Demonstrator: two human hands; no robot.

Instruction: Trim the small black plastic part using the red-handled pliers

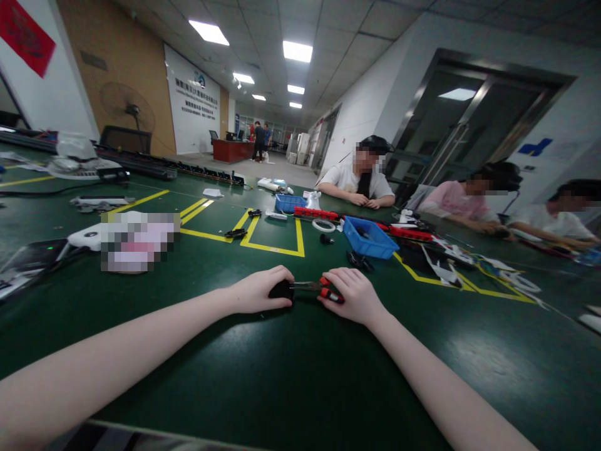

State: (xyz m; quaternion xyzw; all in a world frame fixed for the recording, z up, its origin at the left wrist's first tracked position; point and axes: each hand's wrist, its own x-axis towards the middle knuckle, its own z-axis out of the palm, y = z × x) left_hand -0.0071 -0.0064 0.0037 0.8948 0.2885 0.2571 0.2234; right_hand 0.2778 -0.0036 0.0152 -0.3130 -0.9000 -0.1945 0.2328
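My left hand (267, 289) is closed around a small black part (280, 290), whose exact kind I cannot make out. The fingers of my right hand (353, 294) wrap the red and black handles of a pair of pliers (332, 295). The metal jaws point left and reach the black part at its right side; whether they grip it cannot be seen. Both hands are low over the green table (300, 363), near its middle. Just beyond my right hand lie a dark cable-like piece (360, 260) and a blue bin (370, 238) holding dark pieces.
Ahead are yellow tape outlines (272, 249), black parts (235, 233), a white ring (323, 225) and a second blue bin (290, 203). A phone-like pink item (141, 243) lies at left. Cables and red strips (413, 234) spread at right, where several people (361, 175) sit.
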